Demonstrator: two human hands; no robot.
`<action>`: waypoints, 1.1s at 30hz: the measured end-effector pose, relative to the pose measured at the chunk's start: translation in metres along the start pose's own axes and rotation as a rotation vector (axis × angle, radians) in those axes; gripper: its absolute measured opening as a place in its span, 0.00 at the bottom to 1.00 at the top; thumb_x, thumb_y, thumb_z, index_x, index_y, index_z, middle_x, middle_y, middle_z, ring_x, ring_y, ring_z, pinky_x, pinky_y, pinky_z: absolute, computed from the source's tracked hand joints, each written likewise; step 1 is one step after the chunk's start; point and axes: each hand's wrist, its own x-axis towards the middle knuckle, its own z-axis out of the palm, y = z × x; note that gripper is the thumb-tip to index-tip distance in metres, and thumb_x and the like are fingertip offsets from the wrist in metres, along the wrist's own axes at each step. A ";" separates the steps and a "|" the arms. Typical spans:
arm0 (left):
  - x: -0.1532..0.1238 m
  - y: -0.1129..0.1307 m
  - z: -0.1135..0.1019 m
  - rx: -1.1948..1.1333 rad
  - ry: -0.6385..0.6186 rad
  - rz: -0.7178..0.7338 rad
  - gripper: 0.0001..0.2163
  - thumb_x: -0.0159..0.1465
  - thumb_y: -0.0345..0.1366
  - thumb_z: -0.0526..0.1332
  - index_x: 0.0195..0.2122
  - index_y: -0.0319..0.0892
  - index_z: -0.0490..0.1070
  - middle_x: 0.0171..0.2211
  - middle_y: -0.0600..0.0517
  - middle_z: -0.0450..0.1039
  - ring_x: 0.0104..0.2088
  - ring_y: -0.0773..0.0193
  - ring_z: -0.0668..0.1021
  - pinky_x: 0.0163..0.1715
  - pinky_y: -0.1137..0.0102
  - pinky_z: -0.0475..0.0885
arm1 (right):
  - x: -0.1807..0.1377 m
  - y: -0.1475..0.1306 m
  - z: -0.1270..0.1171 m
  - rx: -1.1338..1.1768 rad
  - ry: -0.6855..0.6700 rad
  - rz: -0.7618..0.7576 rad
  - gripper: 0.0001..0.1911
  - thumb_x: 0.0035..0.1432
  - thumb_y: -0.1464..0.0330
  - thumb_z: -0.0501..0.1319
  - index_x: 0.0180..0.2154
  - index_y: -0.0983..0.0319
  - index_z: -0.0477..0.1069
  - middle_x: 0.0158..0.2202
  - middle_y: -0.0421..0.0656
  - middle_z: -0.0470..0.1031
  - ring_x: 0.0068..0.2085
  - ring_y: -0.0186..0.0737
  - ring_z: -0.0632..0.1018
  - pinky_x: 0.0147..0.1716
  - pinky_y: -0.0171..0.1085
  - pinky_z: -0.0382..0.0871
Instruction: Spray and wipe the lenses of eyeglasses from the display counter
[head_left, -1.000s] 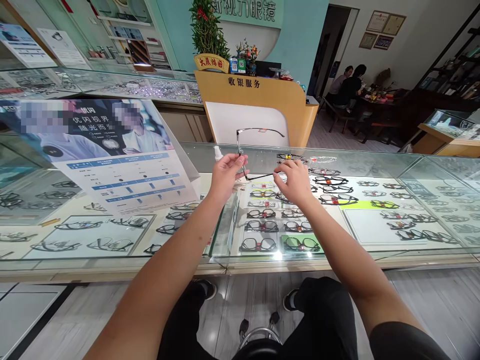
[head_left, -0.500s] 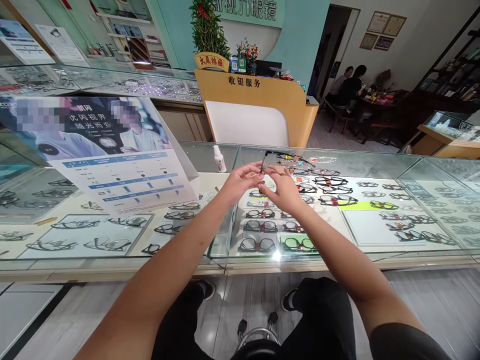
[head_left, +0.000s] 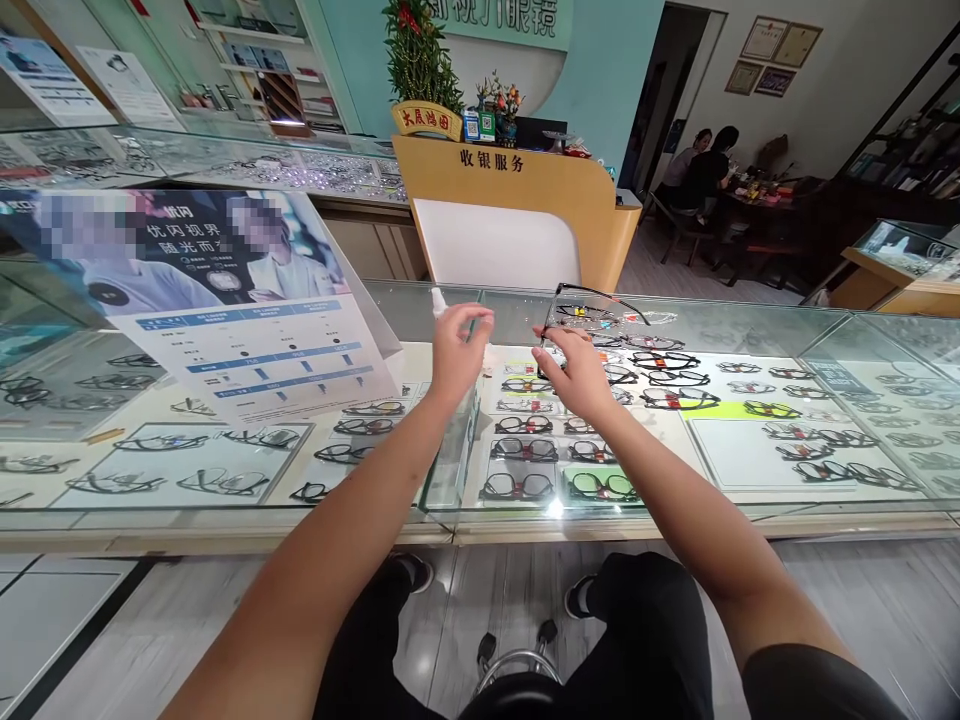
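My right hand (head_left: 577, 372) holds a pair of dark-framed eyeglasses (head_left: 600, 294) above the glass counter, pinched between thumb and fingers. One thin temple arm of the glasses reaches out to the right, while part of the frame is covered by my fingers. To the left, my left hand (head_left: 459, 350) is raised with its fingers curved and a gap showing between thumb and forefinger; I see nothing in it. Directly behind that hand stands a small white bottle (head_left: 438, 298), only its top showing.
Rows of eyeglasses (head_left: 523, 450) lie inside the glass display counter (head_left: 600, 520). A large printed sign (head_left: 285, 340) stands on the counter at left. Beyond are a wooden cashier desk (head_left: 510, 190) and two people (head_left: 701, 175) seated at a table.
My left hand has let go of the eyeglasses and moved left, in front of the white bottle. My right hand has shifted slightly right with the glasses.
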 end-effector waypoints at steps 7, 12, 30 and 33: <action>0.019 -0.029 -0.017 0.533 0.302 -0.138 0.20 0.69 0.41 0.69 0.62 0.53 0.84 0.83 0.42 0.55 0.83 0.32 0.57 0.78 0.36 0.57 | -0.001 0.001 -0.001 0.014 -0.029 0.009 0.23 0.81 0.52 0.56 0.59 0.58 0.81 0.63 0.53 0.86 0.64 0.60 0.80 0.66 0.59 0.75; 0.028 -0.049 -0.022 0.510 0.196 -0.174 0.28 0.66 0.46 0.72 0.68 0.55 0.83 0.86 0.45 0.53 0.85 0.27 0.52 0.79 0.29 0.51 | -0.002 0.001 -0.001 0.004 -0.058 -0.007 0.22 0.81 0.53 0.56 0.60 0.58 0.81 0.63 0.53 0.87 0.64 0.61 0.80 0.66 0.59 0.74; 0.035 -0.048 -0.030 0.484 0.242 -0.136 0.31 0.67 0.41 0.69 0.72 0.48 0.78 0.79 0.39 0.66 0.81 0.32 0.63 0.81 0.39 0.54 | -0.001 0.002 -0.004 -0.020 -0.055 -0.009 0.21 0.81 0.55 0.57 0.60 0.58 0.80 0.63 0.53 0.87 0.65 0.61 0.80 0.66 0.58 0.73; 0.034 -0.042 -0.033 0.347 0.280 0.036 0.28 0.68 0.40 0.71 0.69 0.46 0.79 0.74 0.38 0.69 0.75 0.39 0.72 0.79 0.50 0.63 | 0.001 0.002 -0.009 0.004 -0.024 -0.003 0.20 0.80 0.55 0.58 0.59 0.59 0.81 0.64 0.53 0.86 0.65 0.60 0.80 0.66 0.57 0.73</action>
